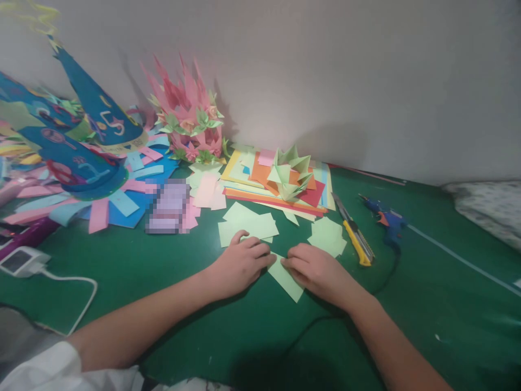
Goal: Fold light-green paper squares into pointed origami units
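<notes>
A small pale green paper piece [290, 282] lies slantwise on the green table between my hands. My left hand [244, 264] has its fingertips closed on the upper left end of this paper. Across from it, my right hand [319, 270] pinches the paper's upper right edge, fingers pressed together. The fingers partly cover its top end, so any fold there is hard to make out. Just beyond my left hand are loose pale green paper rectangles [248, 225]. Behind my right hand sits a small pile of pale green paper squares [326, 237].
A yellow utility knife [358, 243] and a blue glue gun [388, 220] with a cord lie to the right. Coloured paper sheets [277, 202] bear a folded green paper ring [291, 172]. A pink paper crown [191, 119] and blue cone hats [95, 100] stand left. A white cable [91, 282] curls nearby.
</notes>
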Demonstrator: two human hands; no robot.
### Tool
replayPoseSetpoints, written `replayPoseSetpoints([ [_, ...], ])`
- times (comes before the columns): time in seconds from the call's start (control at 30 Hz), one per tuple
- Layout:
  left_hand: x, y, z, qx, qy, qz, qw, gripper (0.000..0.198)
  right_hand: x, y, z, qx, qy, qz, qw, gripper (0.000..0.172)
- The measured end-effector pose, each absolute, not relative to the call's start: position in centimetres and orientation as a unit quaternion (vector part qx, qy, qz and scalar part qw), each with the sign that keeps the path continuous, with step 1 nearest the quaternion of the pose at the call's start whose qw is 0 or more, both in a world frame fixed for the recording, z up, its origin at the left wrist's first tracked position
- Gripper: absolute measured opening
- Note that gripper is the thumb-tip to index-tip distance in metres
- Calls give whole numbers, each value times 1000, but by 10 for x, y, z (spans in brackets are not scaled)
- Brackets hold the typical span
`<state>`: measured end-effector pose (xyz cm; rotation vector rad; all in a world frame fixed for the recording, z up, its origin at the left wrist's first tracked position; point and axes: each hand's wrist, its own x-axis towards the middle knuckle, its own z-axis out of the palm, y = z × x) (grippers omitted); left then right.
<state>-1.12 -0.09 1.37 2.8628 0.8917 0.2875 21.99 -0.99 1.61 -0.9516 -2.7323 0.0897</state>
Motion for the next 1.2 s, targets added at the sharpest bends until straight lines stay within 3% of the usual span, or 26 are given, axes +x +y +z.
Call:
replayPoseSetpoints([
  [0.2, -11, 0, 13, 951, 290, 89, 53, 31, 224, -10, 27, -318, -933, 78, 145, 20],
  [0.33, -11, 1, 13, 951, 293, 89, 52, 30, 227, -10, 26, -336, -922, 56, 184, 32],
  [0.43, -11, 0, 13, 951, 290, 90, 52, 30, 227, -9, 19, -347, -913, 62, 207, 26],
  [0.67, -11, -1, 13, 951, 291, 91, 48, 30, 227, -7, 15, -333, -924, 70, 174, 24],
  [0.93, -11, -2, 12, 950, 297, 93, 30, 29, 229, -6, 17, -329, -922, 47, 197, 25],
  [1.2, -12, -2, 11, 950, 299, 95, 4, 26, 218, -3, 10, -338, -935, 42, 94, 32],
])
